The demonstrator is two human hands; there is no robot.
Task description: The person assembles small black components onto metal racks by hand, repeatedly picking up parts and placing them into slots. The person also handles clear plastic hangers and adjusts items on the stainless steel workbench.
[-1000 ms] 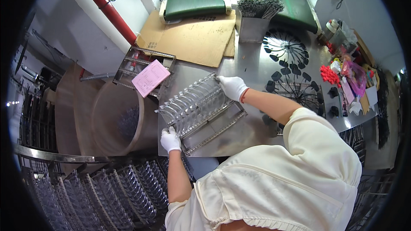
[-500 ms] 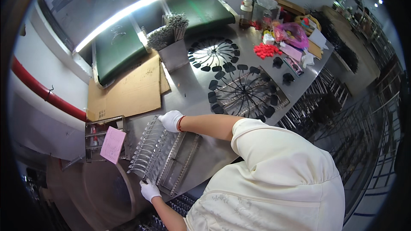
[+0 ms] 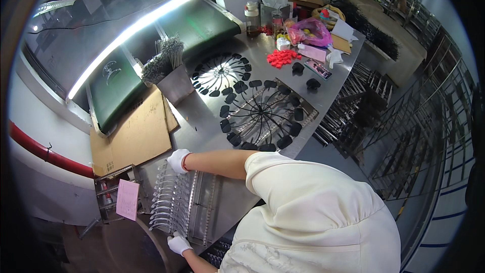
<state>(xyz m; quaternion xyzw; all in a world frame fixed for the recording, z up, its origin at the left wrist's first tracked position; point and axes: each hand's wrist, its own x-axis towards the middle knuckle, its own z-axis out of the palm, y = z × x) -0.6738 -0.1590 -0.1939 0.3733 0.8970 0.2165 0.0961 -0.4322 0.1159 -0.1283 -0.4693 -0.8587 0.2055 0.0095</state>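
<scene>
A steel worktable [image 3: 212, 116] fills the centre of the frame, with bare metal left of the wire wheel [image 3: 261, 116]. At lower left, a rack of clear pieces [image 3: 174, 203] is clamped at its far edge by the right hand [image 3: 178, 161] and at its near edge by the left hand [image 3: 179, 244].

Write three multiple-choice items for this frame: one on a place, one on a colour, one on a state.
1. Where is the pink paper note?
A. on the wire basket at the table's left end
B. on the cardboard sheet
C. on the green conveyor

2. What colour are the gloves?
A. blue
B. white
C. black

3. What are the two hands doing?
A. hanging free
B. gripping opposite ends of the metal rack
C. both resting on the cardboard

Answers: 1 A, it lies on the wire basket. 2 B, both are white. 3 B, the right hand holds the far end, the left hand the near end.
</scene>
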